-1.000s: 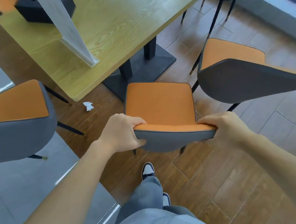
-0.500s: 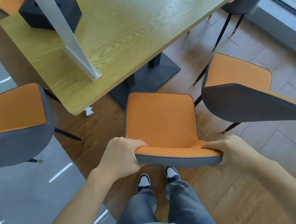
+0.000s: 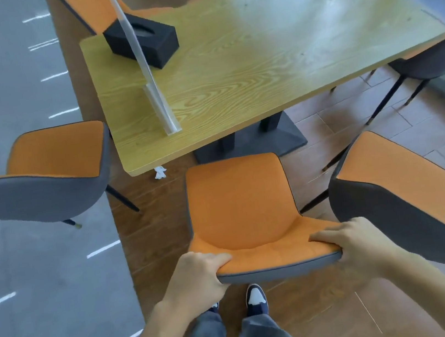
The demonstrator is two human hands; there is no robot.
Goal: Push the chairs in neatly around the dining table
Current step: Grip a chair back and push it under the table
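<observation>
This looks like a canteen or café dining area rather than a home. Ahead of the hands stands a long wood-grain table (image 3: 270,54) on a dark pedestal base (image 3: 252,141), with a clear divider panel (image 3: 141,56) standing upright on it and a black tissue box (image 3: 159,45) behind that panel. Matching orange-and-grey chairs (image 3: 239,209) ring the table on every side of the hands. Wood-look plank flooring (image 3: 339,321) lies underfoot, meeting grey paving (image 3: 44,281) to the left, and a crumpled tissue (image 3: 160,173) lies on the floor.
</observation>
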